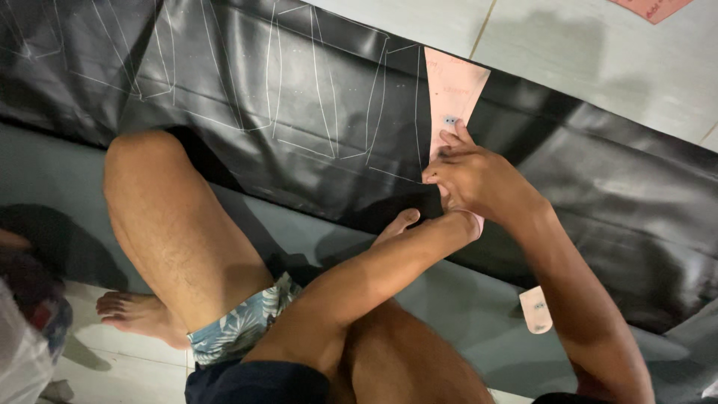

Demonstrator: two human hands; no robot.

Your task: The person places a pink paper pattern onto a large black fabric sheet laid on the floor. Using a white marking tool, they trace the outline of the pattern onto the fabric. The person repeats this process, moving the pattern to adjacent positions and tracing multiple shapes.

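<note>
So the right hand (pixel 479 179) is curled up tight with the fingertips pinched together right at the left edge of a pink template (pixel 452 93), looks like it's gripping something thin there but I honestly can't make out what, it's too small and hidden in the fingers. One finger sticks out and presses down on the template. The left hand (pixel 404 224) comes in under the right wrist, arms crossed over each other; only the thumb and a bit of the hand show, lying fairly flat on the sheet, and I can't tell whether it's holding anything. The template is a long tapered card shape, wide end pointing away from the person, lying flat on a big black sheet (pixel 262 97) of shiny material spread over the floor. The narrow end runs under both hands. To the left of the template the sheet is covered in white outlines (pixel 329 97) of that same tapered shape, several in a row, side by side. A second smaller pink piece (pixel 536 308) lies near the right forearm, at the sheet's near edge. Person's squatting, bare knee (pixel 142 172) up on the left, bare foot (pixel 134 314) on pale floor tiles (pixel 583 52), wearing leaf-print shorts (pixel 239 322). Another pink bit (pixel 654 7) peeks in at the top right corner.
</note>
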